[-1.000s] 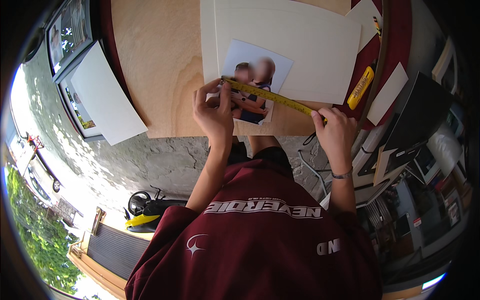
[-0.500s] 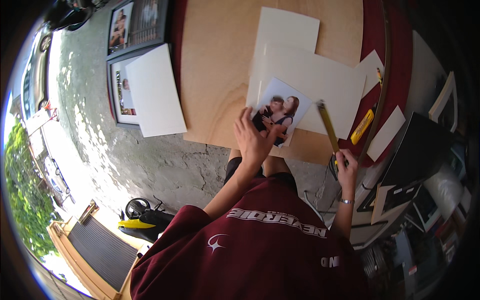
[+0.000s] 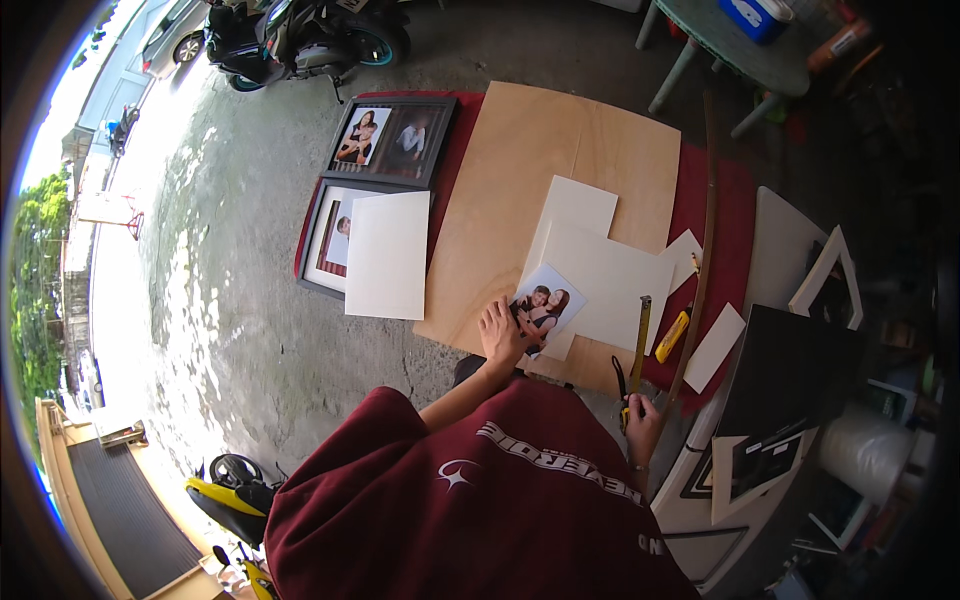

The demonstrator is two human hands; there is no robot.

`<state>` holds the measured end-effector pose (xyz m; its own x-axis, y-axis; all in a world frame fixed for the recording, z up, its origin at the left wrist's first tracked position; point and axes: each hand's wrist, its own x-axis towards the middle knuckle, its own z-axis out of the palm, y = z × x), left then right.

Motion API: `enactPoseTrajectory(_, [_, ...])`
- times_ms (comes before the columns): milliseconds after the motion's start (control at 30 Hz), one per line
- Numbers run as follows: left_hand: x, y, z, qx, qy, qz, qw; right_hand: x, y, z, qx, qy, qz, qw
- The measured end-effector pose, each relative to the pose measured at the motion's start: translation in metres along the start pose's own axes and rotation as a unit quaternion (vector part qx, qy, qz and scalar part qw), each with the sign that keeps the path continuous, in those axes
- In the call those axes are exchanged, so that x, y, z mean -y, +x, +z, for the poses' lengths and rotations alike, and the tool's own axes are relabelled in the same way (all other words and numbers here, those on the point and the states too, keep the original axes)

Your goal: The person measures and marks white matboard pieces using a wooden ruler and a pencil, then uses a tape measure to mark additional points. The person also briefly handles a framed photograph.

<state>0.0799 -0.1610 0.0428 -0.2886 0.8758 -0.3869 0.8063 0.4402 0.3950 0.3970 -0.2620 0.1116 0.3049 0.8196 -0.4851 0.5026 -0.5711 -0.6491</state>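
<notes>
A printed photo [image 3: 552, 312] of two people lies tilted at the near edge of a large white sheet [image 3: 610, 278] on the plywood board [image 3: 540, 135]. My left hand [image 3: 502, 335] is at the photo's lower left edge, thumb over the print and fingers along its side. In my right hand [image 3: 643, 425] is a tape measure [image 3: 628, 408], its yellow blade [image 3: 643, 335] pulled out and pointing away from me, right of the photo. Most of the tape's case is hidden by my fingers. A dark wrist strap loop [image 3: 619, 375] stands up beside the blade.
A yellow cutter [image 3: 673, 337] and white card strips [image 3: 715, 348] lie right of the board, near a long thin straightedge [image 3: 708, 215]. Left are dark picture frames [image 3: 437, 150] with photos, one partly under a white panel [image 3: 388, 255]. A motorcycle [image 3: 300, 40] and green table [image 3: 735, 45] stand beyond.
My view has shifted back and wider, bringing the motorcycle and green table into sight. The tape blade now points more nearly straight away from me. My left hand stays at the photo.
</notes>
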Motion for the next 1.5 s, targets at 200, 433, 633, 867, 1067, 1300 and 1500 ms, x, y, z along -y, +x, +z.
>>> enactPoseTrajectory(200, [0.051, 0.023, -0.003, -0.01, -0.141, -0.005, 0.99, 0.019, 0.001, 0.012, -0.017, 0.02, -0.012, 1.0])
enactPoseTrajectory(433, [0.145, 0.118, -0.15, -0.123, -0.499, 0.015, 0.857, 0.017, 0.02, 0.024, -0.043, 0.074, 0.006, 0.996])
enactPoseTrajectory(633, [0.209, 0.302, -0.238, -0.264, -0.44, 0.005, 0.858, 0.016, 0.023, 0.055, -0.094, 0.091, -0.037, 0.991])
enactPoseTrajectory(867, [0.241, 0.428, -0.234, -0.294, -0.313, -0.004, 0.903, 0.078, -0.038, 0.086, -0.085, -0.029, 0.014, 0.996])
enactPoseTrajectory(1067, [0.143, 0.343, -0.172, -0.311, -0.356, 0.146, 0.869, 0.105, -0.057, 0.132, -0.146, 0.221, 0.107, 0.958])
enactPoseTrajectory(1300, [-0.005, 0.08, -0.111, 0.47, -0.576, 0.218, 0.632, 0.234, 0.021, 0.159, -0.098, 0.285, -0.031, 0.953])
enactPoseTrajectory(1500, [-0.022, 0.079, -0.101, 0.392, -0.716, -0.017, 0.578, 0.222, 0.093, 0.066, -0.247, -0.085, -0.231, 0.937])
